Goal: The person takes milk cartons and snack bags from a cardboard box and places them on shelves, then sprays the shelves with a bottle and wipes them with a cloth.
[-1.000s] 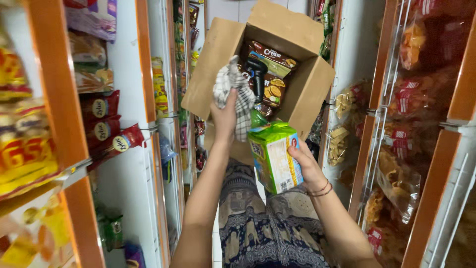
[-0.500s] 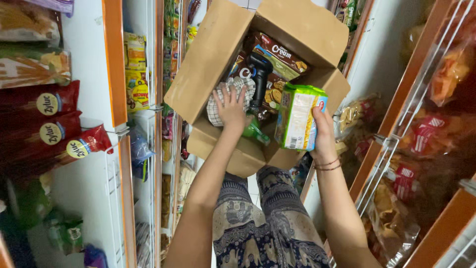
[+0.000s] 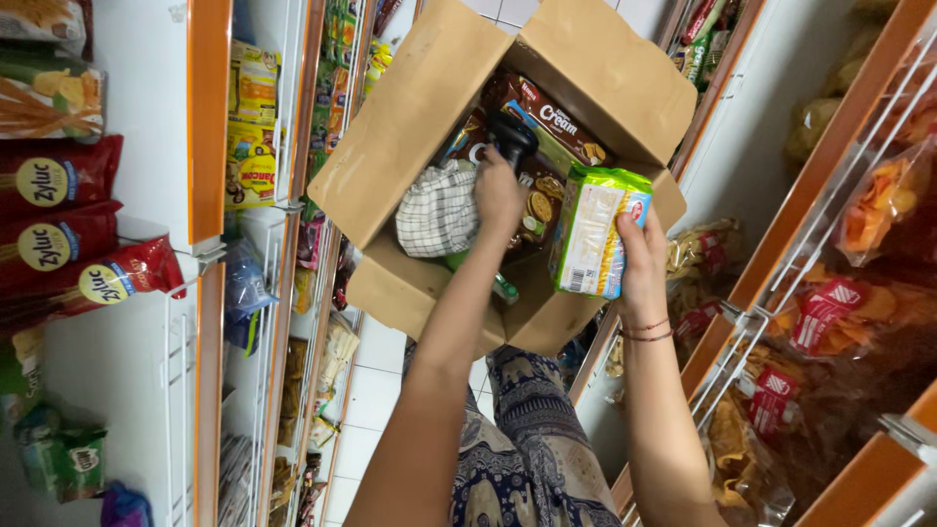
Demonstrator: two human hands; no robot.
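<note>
— Around the open brown cardboard box [image 3: 410,127]?
— White-and-orange snack shelving [image 3: 210,117] either side, white tiled floor [image 3: 376,390] beneath.
— Inside?
— Left hand [image 3: 498,190] closed around a black scanner [image 3: 512,141], beside checked cloth [image 3: 439,210].
— At its right edge?
— Right hand [image 3: 639,259] gripping a green-and-white biscuit multipack [image 3: 595,229].

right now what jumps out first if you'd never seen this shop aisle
The open cardboard box in the middle of the aisle, full of snack packs. The left hand reaches into it beside a checked cloth and a black object, while the right hand holds a green biscuit pack upright at the box's edge. Red snack bags hang on the left shelves.
</note>
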